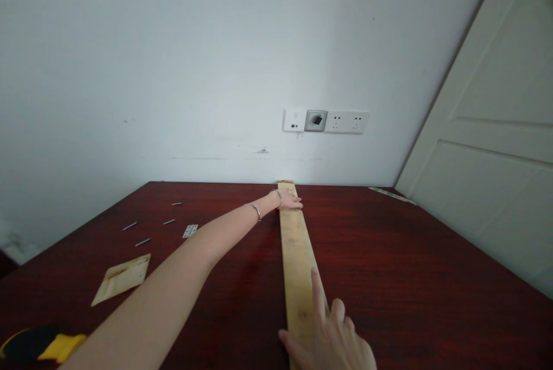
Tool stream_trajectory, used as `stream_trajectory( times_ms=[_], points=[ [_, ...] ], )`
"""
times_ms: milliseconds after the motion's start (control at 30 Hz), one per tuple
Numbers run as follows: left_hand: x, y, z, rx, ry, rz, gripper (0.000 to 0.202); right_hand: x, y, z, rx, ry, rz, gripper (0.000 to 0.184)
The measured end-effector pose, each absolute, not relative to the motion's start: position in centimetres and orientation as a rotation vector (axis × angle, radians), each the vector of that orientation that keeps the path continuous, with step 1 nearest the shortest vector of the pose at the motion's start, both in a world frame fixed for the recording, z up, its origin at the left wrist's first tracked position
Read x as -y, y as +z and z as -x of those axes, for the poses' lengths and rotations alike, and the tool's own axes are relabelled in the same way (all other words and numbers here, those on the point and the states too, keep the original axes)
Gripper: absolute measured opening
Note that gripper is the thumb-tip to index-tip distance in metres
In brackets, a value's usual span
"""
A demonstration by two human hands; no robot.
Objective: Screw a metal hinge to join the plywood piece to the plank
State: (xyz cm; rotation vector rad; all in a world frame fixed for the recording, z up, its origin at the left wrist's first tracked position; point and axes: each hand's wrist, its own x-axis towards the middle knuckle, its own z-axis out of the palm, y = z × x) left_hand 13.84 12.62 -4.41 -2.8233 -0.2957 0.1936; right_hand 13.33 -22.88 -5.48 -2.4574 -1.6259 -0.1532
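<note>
A long, narrow wooden board (pixel 298 246) lies flat on the dark red tabletop, running from near me toward the wall. At its far end my left hand (pixel 289 199) lies across the board, with fingers reaching over the right edge. Closer in, my right hand (pixel 334 335) spans the near part, thumb by the left edge and the other fingers along the right one. Its index finger stretches forward over the wood. The near end of the board is hidden by this hand and the frame's bottom edge.
Left of the board lie several nails (pixel 130 225), a metal hinge (pixel 190 231) and a small wooden piece (pixel 122 279). A yellow and black tool (pixel 60 347) is partly visible at lower left. A patterned strip (pixel 391 195) lies far right. Sockets (pixel 345 122) sit on the wall.
</note>
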Motion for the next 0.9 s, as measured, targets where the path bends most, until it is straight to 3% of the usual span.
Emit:
stream_trajectory(
  times_ms=[300, 467, 633, 767, 900],
  points=[
    [-12.3, -4.4, -13.1, 0.347, 0.175, 2.78, 0.054, 22.9, -8.0, -14.8, 1.727, -0.157, 2.331, 0.084],
    [-12.5, -2.6, -11.3, 0.369, 0.21, 2.698, 0.071, 22.5, -8.7, -15.9, 1.82, -0.473, 2.016, 0.093],
    [-12.4, 0.8, -6.1, 0.522, 0.173, 2.65, 0.057, 21.8, -6.4, -17.7, 1.992, -0.583, 1.634, 0.084],
    [-12.0, 3.1, 0.9, 0.714, 0.202, 2.621, 0.043, 20.5, -3.6, -18.9, 2.18, -0.307, 1.577, 0.065],
    [-11.3, 4.3, 9.1, 0.873, 0.152, 2.682, 0.028, 17.1, -1.5, -18.2, 2.297, -0.067, 1.433, 0.057]
  ],
)
